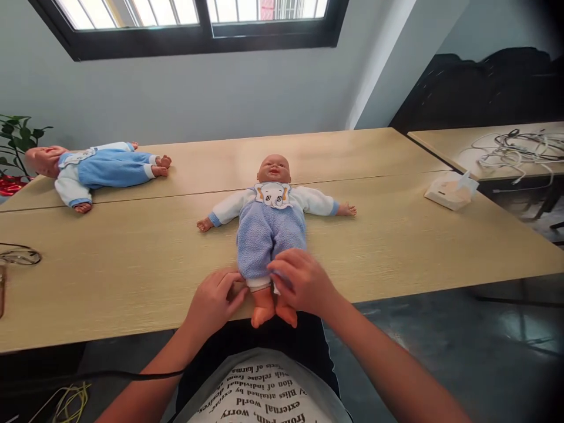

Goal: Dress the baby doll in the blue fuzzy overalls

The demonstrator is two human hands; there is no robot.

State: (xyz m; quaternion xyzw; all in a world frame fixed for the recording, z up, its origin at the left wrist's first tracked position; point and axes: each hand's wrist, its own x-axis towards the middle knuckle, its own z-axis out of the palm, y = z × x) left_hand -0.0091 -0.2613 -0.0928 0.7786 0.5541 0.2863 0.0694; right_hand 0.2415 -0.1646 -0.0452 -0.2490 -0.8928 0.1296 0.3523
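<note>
A baby doll [271, 226] in a blue fleece romper with white sleeves lies on its back on the wooden table [132, 264], arms spread, feet over the near edge. My left hand [214, 302] rests by the doll's left trouser cuff, fingers touching the leg. My right hand [302, 282] covers the other leg's cuff and pinches the fabric there. The doll's bare feet [273, 311] stick out between my hands.
A second doll [94, 170] in a blue outfit lies on its side at the far left. A tissue box [452, 191] sits at the right end. Cables [515, 150] lie on the neighbouring table. A plant [15, 141] stands at the left, and a cable [20, 255] lies near it.
</note>
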